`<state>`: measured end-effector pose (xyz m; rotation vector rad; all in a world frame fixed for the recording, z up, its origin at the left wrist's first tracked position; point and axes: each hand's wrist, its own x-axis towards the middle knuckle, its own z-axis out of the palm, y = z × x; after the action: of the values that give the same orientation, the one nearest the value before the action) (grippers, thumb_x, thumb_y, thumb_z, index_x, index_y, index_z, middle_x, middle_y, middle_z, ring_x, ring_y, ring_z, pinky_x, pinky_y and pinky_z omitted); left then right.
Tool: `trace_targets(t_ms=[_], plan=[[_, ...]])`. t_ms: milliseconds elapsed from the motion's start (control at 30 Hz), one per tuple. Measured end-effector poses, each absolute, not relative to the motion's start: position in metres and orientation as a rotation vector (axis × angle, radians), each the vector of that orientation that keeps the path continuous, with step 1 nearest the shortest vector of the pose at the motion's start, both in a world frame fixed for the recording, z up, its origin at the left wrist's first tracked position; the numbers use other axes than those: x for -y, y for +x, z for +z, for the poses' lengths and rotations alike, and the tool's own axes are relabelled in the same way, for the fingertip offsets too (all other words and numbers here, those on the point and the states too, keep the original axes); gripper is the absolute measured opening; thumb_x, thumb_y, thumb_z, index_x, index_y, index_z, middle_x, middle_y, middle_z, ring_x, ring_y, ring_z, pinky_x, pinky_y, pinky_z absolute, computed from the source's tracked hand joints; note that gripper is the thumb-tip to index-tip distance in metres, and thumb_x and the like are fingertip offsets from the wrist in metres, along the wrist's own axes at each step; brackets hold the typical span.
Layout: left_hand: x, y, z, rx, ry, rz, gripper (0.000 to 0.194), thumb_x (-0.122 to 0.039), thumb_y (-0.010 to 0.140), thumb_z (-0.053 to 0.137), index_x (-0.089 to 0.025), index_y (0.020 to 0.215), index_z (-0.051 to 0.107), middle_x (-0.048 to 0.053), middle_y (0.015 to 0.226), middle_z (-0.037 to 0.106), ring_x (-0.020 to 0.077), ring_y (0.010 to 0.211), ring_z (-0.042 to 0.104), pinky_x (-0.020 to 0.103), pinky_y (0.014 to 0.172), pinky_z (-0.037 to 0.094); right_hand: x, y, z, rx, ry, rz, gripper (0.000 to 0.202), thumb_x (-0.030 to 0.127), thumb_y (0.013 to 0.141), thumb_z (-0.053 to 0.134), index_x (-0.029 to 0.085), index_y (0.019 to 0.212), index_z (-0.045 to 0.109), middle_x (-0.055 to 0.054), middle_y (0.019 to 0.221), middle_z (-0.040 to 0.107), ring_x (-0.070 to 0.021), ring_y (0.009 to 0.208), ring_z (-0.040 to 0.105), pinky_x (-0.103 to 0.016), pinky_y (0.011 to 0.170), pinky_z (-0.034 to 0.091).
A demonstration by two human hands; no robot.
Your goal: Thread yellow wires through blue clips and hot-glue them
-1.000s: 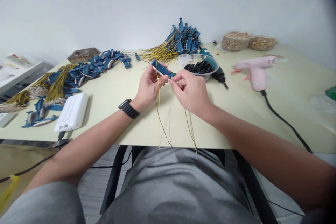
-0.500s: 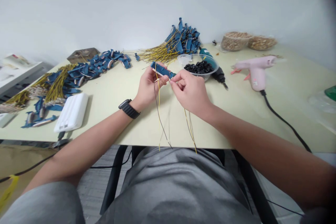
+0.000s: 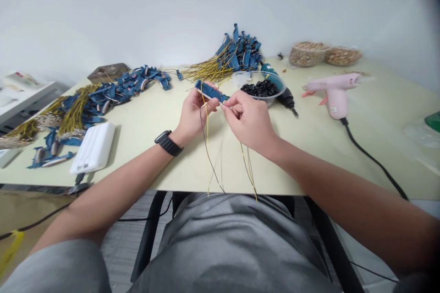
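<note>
A small blue piece [image 3: 209, 91] with a pale edge is held in my left hand [image 3: 193, 112], its thumb and fingers closed on it. My right hand [image 3: 252, 120] pinches at the right end of the same piece, where thin wires come together. Yellow and black wires [image 3: 207, 146] hang below my left hand, and another pair [image 3: 248, 169] hangs under my right hand to the table's front edge. Just behind my right hand stands a clear bowl [image 3: 283, 89] holding black pieces [image 3: 260, 88].
A pink glue gun [image 3: 337, 94] with a black cord lies at right. Behind the bowl is a green and black tool [image 3: 287, 100]. Blue pieces with yellow wires [image 3: 240, 50] are heaped at the back; more blue pieces [image 3: 120, 89] and a white power bank [image 3: 93, 148] lie left.
The blue piece and my left fingers have shifted very slightly left. Both hands keep their hold, and the hanging wires have barely moved.
</note>
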<state>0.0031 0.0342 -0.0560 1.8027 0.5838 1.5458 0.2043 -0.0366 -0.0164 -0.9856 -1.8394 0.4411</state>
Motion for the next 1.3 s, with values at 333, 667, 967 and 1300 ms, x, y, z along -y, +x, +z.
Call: trace_targets(t_ms=[333,667,967,1300], plan=[[-0.024,0.001,-0.037,-0.706,2.076,1.680,0.062,-0.080,0.094,0.087,-0.028,0.125,0.074,0.008,0.123,0.080,0.0236,0.109,0.076,0.036,0.090,0.064,0.032,0.202,-0.009,1.462,-0.984,1.111,0.032,0.048,0.106,0.082,0.027,0.098,0.060,0.004,0.068,0.065,-0.0151,0.057,0.056,-0.031,0.057,0.043],[-0.007,0.006,-0.028,-0.610,2.338,1.776,0.032,-0.054,0.108,0.082,-0.028,0.125,0.077,0.007,0.119,0.084,0.0247,0.110,0.080,0.041,0.098,0.064,0.028,0.207,-0.005,1.296,-0.765,1.569,0.035,0.047,0.097,0.094,0.021,0.092,0.072,-0.002,0.092,0.075,-0.0142,0.086,0.068,-0.029,0.084,0.056],[-0.002,0.007,-0.022,-0.594,2.384,1.861,0.022,-0.050,0.108,0.082,-0.030,0.117,0.078,0.006,0.118,0.083,0.0270,0.115,0.081,0.048,0.105,0.067,0.028,0.208,-0.003,1.378,-0.648,1.555,0.056,0.063,0.083,0.104,0.022,0.085,0.066,0.002,0.083,0.064,-0.0137,0.078,0.055,-0.030,0.079,0.050],[-0.002,0.000,-0.025,-0.585,2.560,1.890,0.022,-0.051,0.115,0.070,-0.031,0.117,0.080,0.007,0.117,0.081,0.0250,0.109,0.079,0.047,0.103,0.069,0.029,0.207,-0.002,1.423,-0.617,1.523,0.073,0.080,0.069,0.106,0.022,0.085,0.063,0.003,0.081,0.064,-0.0129,0.076,0.053,-0.030,0.077,0.047]])
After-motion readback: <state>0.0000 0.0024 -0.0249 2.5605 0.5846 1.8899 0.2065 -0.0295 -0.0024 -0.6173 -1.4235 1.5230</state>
